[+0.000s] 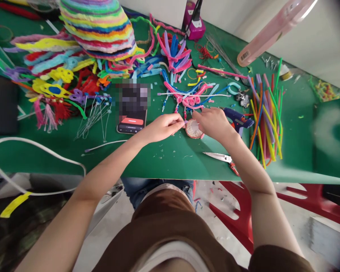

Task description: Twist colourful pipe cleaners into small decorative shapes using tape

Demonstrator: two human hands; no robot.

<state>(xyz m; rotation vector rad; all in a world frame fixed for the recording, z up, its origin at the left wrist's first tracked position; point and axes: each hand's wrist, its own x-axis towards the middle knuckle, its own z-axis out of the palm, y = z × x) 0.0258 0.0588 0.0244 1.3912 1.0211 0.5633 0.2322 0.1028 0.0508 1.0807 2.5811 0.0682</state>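
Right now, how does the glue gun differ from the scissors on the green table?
The glue gun is blue and lies just beyond the right hand, partly hidden by it; the scissors have bare metal blades and red handles and lie nearer the table edge, in full view, apart from both hands. The glue gun is bulkier; the scissors are slim. Both lie flat on the table.

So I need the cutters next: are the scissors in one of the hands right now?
No, the scissors lie on the green table, apart from both hands, near the right forearm.
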